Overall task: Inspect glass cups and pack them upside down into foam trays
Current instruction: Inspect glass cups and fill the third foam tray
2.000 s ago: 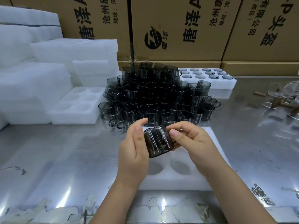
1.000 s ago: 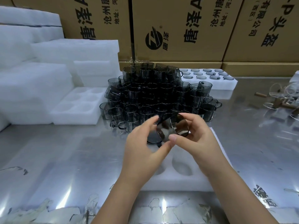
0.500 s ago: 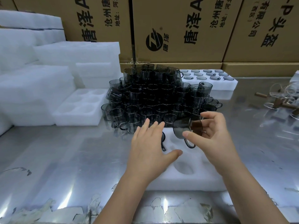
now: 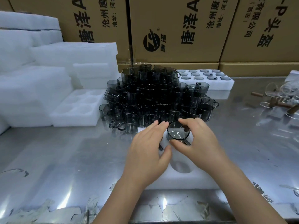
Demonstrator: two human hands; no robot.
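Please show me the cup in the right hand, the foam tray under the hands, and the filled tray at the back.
cup point(image 4: 178, 133): head view, on its round top face.
foam tray point(image 4: 186, 181): head view, front wall.
filled tray point(image 4: 215, 87): head view, front wall.

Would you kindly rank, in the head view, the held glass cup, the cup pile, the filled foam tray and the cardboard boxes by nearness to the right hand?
1. Glass cup: gripped by the right hand.
2. Cup pile: just beyond, centre.
3. Filled foam tray: behind the pile, to the right.
4. Cardboard boxes: along the back.
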